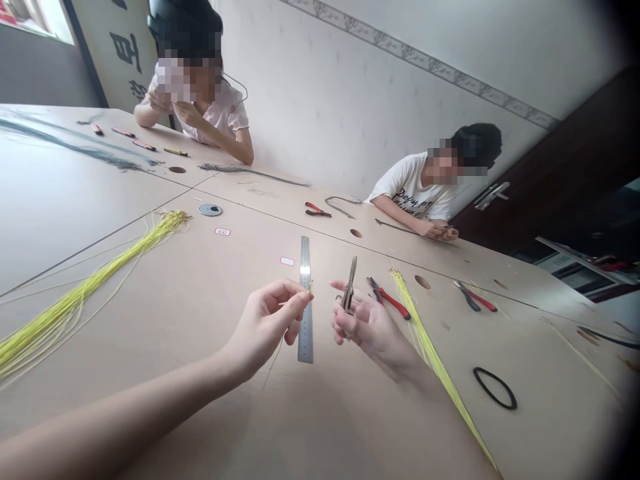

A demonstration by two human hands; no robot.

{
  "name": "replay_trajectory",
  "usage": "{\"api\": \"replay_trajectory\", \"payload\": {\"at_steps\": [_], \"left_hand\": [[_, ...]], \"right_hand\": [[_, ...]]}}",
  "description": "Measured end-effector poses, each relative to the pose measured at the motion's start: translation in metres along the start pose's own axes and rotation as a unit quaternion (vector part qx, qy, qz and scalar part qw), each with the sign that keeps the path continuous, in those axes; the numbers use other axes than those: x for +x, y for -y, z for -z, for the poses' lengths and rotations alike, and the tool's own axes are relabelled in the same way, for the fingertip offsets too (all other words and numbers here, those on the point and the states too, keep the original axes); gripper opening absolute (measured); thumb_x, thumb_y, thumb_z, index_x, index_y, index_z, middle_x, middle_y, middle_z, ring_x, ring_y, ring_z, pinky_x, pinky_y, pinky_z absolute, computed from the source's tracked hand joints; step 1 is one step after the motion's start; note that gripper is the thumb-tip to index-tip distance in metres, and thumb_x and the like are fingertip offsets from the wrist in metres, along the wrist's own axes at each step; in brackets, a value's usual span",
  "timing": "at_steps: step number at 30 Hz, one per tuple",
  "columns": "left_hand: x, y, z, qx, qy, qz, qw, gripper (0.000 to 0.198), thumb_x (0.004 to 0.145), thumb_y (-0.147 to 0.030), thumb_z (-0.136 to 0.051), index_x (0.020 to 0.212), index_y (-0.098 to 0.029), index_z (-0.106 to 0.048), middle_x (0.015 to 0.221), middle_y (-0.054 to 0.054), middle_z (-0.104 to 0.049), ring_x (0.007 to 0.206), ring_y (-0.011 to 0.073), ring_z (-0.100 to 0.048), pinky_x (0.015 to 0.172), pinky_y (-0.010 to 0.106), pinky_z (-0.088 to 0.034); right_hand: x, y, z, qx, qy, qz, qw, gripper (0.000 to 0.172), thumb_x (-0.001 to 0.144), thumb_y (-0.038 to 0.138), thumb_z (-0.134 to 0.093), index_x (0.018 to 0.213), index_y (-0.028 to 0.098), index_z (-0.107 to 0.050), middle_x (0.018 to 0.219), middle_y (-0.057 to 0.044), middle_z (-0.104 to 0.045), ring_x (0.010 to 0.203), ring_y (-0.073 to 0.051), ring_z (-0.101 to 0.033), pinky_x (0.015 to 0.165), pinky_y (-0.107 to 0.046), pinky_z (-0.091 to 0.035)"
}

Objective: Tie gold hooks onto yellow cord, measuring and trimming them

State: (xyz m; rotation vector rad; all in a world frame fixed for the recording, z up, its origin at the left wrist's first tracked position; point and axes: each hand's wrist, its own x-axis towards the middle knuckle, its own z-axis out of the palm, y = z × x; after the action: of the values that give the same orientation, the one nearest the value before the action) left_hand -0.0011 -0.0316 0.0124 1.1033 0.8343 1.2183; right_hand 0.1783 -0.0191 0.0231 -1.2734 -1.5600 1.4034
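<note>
- Left hand (265, 327) pinches a short yellow strand (309, 288) between thumb and finger, above a steel ruler (305, 313).
- Right hand (365, 327) grips small pliers (349, 287), tips up, near the strand.
- Red-handled pliers (387, 300) lie on the table (550, 333) just beside the right hand.

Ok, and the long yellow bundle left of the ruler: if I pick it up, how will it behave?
The yellow bundle will probably droop, because its thin strands curve loosely. It likely feels light for its length. Stray strands fan out from it, so some may slip away when lifted.
</note>
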Motion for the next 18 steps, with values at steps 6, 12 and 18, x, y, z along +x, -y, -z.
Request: {"api": "replay_trajectory", "payload": {"at_steps": [6, 12, 18], "left_hand": [[0.0, -0.001, 0.001, -0.005, -0.018, -0.019, 1.0, 0.019, 0.083, -0.03, -0.054, 0.069, -0.018, -0.052, 0.044, -0.009, -0.04, 0.039, 0.0051, -0.035, 0.044, 0.019, -0.032], [-0.006, 0.0, -0.003, -0.024, 0.007, -0.019, 0.999, 0.018, 0.083, -0.028, -0.054, 0.067, -0.019, -0.054, 0.044, -0.007, -0.045, 0.039, 0.0064, -0.04, 0.042, 0.02, -0.034], [-0.012, 0.001, -0.004, -0.054, 0.017, -0.04, 0.998, 0.017, 0.083, -0.026, -0.057, 0.068, -0.019, -0.055, 0.048, -0.005, -0.054, 0.043, 0.0075, -0.049, 0.045, 0.019, -0.039]], "right_hand": [[-0.02, -0.014, -0.024, 0.059, 0.087, 0.034, 0.994, 0.042, 0.076, 0.06, -0.054, 0.075, 0.02, -0.044, 0.061, 0.005, -0.037, 0.053, -0.009, -0.037, 0.049, -0.024, -0.031], [-0.038, -0.011, -0.035, -0.036, 0.104, 0.048, 0.993, 0.036, 0.075, 0.053, -0.054, 0.068, 0.02, -0.04, 0.06, 0.005, -0.033, 0.054, -0.01, -0.029, 0.049, -0.024, -0.025], [-0.039, -0.006, -0.04, -0.042, 0.075, 0.059, 0.995, 0.021, 0.072, 0.036, -0.057, 0.068, 0.02, -0.044, 0.058, 0.005, -0.034, 0.051, -0.009, -0.03, 0.047, -0.022, -0.027]]}}
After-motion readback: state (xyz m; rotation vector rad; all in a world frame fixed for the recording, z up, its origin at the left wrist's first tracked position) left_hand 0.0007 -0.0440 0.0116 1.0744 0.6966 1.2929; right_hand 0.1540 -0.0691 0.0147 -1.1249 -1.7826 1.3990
